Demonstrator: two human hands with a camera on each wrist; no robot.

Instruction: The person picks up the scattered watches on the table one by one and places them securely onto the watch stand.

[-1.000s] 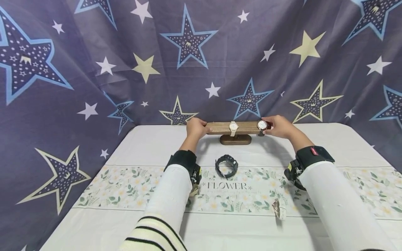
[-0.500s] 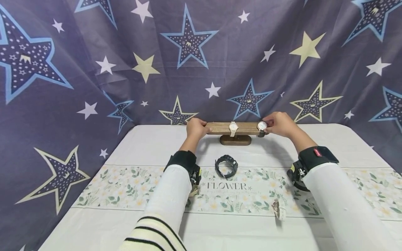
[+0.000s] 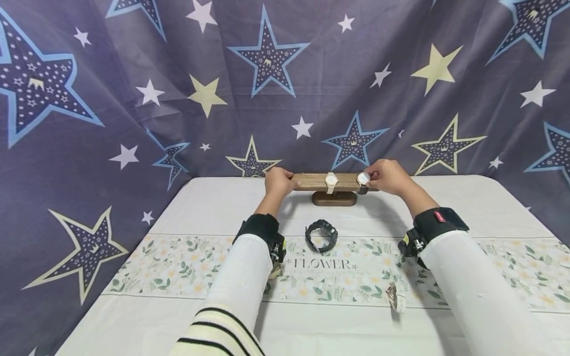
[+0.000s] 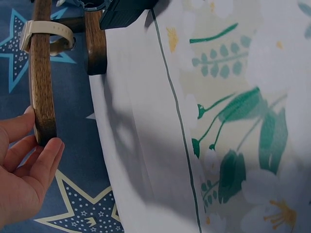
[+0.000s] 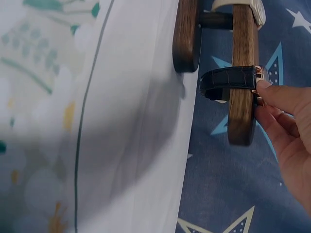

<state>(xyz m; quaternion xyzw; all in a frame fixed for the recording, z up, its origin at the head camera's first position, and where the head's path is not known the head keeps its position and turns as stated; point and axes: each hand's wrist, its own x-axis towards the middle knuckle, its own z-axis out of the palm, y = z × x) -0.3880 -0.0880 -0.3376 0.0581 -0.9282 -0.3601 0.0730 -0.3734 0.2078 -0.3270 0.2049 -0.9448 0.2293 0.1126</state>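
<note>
A wooden watch stand (image 3: 309, 181) stands at the back of the table, its long bar raised on an oval base (image 3: 334, 199). My left hand (image 3: 279, 183) grips the bar's left end; the left wrist view shows thumb and fingers around that wooden end (image 4: 45, 116). With my right hand (image 3: 392, 177) I pinch the case of a dark-strapped watch (image 5: 226, 80). Its strap loops around the bar near the right end, and its white dial (image 3: 363, 178) faces forward. A cream-strapped watch (image 3: 331, 181) sits around the middle of the bar.
A chunky black watch (image 3: 321, 236) lies on the floral runner in front of the stand. Nearer, at the right, lies a small watch with a pale band (image 3: 396, 297). Something beige (image 3: 275, 270) is partly hidden beside my left wrist. A starry curtain (image 3: 285, 118) hangs close behind the table.
My right hand has slid the dark-strapped watch leftward along the bar, away from the right end. My left hand has kept its grip on the left end.
</note>
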